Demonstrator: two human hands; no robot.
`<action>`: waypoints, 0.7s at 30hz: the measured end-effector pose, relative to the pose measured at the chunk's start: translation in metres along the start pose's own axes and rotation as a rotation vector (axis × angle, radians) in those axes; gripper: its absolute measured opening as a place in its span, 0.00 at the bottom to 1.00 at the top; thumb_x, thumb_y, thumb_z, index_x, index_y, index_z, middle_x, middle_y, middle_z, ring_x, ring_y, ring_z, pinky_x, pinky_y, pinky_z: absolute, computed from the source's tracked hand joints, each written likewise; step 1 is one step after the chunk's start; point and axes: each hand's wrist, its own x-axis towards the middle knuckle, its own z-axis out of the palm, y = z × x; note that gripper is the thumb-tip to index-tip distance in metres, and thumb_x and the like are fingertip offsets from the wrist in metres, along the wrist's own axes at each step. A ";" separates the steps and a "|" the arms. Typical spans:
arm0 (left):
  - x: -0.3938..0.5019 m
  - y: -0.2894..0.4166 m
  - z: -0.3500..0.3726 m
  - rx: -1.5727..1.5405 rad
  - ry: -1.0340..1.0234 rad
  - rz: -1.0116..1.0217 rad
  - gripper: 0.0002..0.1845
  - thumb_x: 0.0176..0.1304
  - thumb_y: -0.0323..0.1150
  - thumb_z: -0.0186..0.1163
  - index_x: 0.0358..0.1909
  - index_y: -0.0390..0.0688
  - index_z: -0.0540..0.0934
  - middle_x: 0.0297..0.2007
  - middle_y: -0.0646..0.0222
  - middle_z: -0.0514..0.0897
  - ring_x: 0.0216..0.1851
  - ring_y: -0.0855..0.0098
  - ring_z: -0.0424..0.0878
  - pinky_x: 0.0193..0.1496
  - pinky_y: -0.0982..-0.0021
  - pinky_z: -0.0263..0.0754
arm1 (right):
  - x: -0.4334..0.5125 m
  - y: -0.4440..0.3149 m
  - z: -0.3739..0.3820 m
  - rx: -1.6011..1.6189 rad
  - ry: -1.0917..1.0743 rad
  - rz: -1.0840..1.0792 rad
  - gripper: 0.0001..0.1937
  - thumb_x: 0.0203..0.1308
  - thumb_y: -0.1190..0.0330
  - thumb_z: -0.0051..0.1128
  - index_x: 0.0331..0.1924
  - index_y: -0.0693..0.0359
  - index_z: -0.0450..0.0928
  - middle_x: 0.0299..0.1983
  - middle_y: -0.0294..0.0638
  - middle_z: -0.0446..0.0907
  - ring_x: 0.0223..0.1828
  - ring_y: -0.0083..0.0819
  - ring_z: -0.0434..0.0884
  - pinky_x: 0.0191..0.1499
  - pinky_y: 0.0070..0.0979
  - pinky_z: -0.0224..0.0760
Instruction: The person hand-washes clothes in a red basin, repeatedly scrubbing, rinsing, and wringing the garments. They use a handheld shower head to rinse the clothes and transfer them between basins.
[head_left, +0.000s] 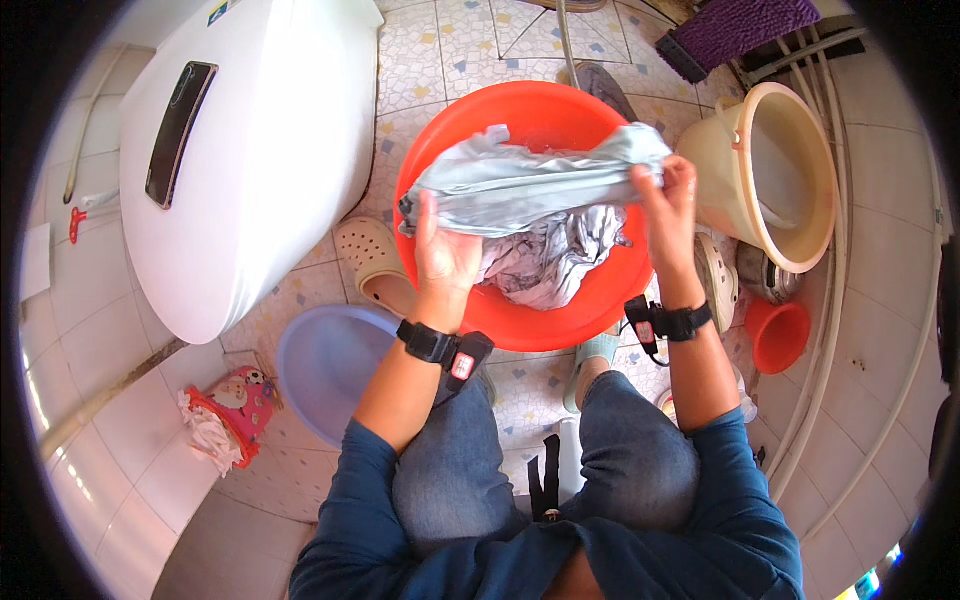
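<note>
A wet, pale grey-green cloth garment is stretched between my hands over a round red plastic basin. My right hand grips its bunched right end between thumb and fingers. At its left end, my left hand is palm up with the thumb raised, and the fingers are hidden beneath the fabric, so its grip is not clear. Below the garment, a crumpled white-and-dark patterned cloth lies in the basin. Some water shows near the basin's far side.
A white appliance or fixture with a smartphone stands left. A blue basin, a clog and a red waste bin are nearby. At right are a cream bucket, a small red container and wall pipes.
</note>
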 end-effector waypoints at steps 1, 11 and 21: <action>0.000 0.001 0.000 0.009 -0.008 -0.006 0.26 0.62 0.43 0.53 0.57 0.38 0.65 0.57 0.63 0.70 0.59 0.64 0.65 0.63 0.59 0.56 | -0.001 0.007 0.001 -0.270 -0.013 0.077 0.21 0.52 0.68 0.62 0.47 0.64 0.65 0.39 0.38 0.71 0.36 0.24 0.72 0.40 0.22 0.68; 0.007 -0.023 -0.012 0.732 0.253 0.023 0.15 0.60 0.38 0.58 0.43 0.38 0.74 0.37 0.73 0.77 0.36 0.81 0.71 0.38 0.80 0.64 | 0.005 0.072 0.076 -1.521 -0.544 -0.268 0.32 0.42 0.50 0.63 0.56 0.41 0.67 0.61 0.45 0.60 0.54 0.52 0.64 0.49 0.44 0.66; 0.010 -0.031 0.019 0.345 0.522 -0.347 0.30 0.55 0.53 0.59 0.55 0.47 0.69 0.49 0.71 0.73 0.51 0.73 0.69 0.52 0.61 0.66 | 0.014 0.048 0.086 -0.511 -0.343 -0.131 0.29 0.39 0.72 0.58 0.53 0.58 0.68 0.46 0.53 0.73 0.52 0.49 0.71 0.54 0.37 0.64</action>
